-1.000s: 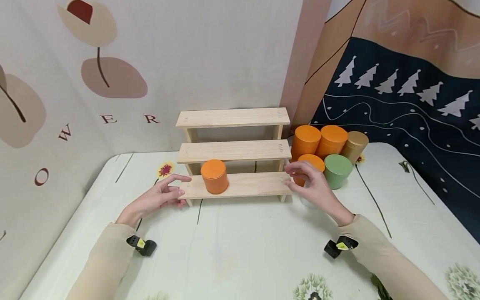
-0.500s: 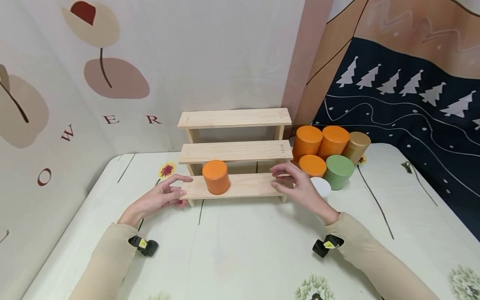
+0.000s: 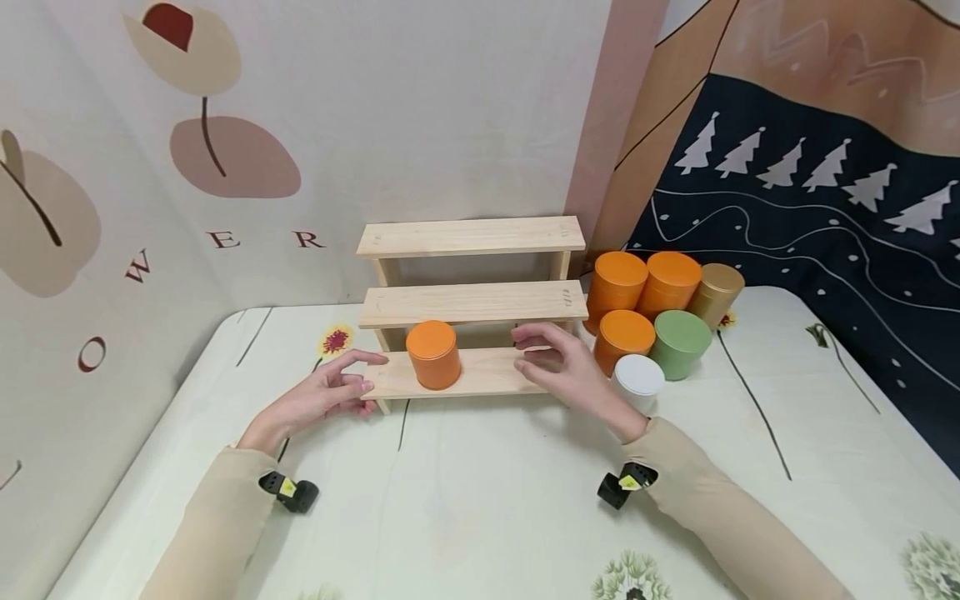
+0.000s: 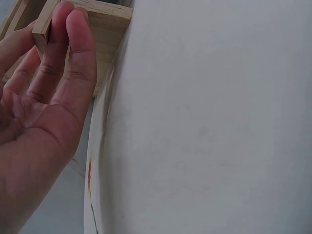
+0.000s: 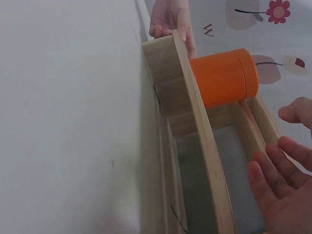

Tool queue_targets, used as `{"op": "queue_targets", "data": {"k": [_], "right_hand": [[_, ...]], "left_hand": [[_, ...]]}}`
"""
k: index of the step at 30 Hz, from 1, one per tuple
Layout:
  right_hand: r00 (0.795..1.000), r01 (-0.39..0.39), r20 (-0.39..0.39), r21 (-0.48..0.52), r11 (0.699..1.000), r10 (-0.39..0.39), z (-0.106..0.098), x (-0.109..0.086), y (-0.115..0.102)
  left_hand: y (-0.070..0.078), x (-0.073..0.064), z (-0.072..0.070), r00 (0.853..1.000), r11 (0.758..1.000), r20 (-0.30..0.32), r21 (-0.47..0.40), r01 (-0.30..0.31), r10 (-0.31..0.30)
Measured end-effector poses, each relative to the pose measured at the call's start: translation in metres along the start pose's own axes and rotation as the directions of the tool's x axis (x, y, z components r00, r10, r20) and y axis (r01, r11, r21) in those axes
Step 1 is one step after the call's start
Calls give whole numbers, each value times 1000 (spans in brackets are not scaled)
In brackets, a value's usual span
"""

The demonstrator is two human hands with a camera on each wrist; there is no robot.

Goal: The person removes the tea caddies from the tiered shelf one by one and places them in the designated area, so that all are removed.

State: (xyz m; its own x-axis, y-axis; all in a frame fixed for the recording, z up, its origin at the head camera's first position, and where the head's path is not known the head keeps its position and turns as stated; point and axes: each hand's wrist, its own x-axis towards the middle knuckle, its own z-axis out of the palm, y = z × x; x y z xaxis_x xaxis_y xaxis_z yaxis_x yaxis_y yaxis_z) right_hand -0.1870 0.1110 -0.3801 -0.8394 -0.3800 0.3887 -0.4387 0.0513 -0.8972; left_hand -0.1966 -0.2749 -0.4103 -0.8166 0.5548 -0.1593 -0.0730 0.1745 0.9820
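Observation:
A three-tier wooden display rack [image 3: 487,375] stands on the table against the back wall. On the left part of its lowest board sits an orange lidded canister [image 3: 433,357], upright. My left hand [image 3: 330,393] holds the left end of that board; in the left wrist view its fingers [image 4: 80,53] close around the board's corner. Over the right part of the lowest board hovers my right hand [image 3: 564,367], its fingers gently curved and apart from the thumb. Nothing lies between them, and the right wrist view shows the canister some way beyond the fingertips.
Right of the rack stands a group of canisters: several orange ones [image 3: 624,335], a green one [image 3: 681,345], a gold one [image 3: 716,296] and a white one [image 3: 637,379]. A patterned cloth [image 3: 487,500] covers the table; printed fabric [image 3: 465,108] hangs behind.
My right hand has moved left from the board's right end to above its right part, bringing the white canister fully into view. The left hand and the orange canister stay in place.

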Motion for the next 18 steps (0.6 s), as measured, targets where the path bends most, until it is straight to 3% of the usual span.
{"op": "queue_targets", "data": {"k": [18], "right_hand": [[1000, 18, 10, 15, 1000, -18, 28, 11, 4]], "left_hand": [[1, 0, 1, 1000, 1000, 1, 15, 6, -7]]}}
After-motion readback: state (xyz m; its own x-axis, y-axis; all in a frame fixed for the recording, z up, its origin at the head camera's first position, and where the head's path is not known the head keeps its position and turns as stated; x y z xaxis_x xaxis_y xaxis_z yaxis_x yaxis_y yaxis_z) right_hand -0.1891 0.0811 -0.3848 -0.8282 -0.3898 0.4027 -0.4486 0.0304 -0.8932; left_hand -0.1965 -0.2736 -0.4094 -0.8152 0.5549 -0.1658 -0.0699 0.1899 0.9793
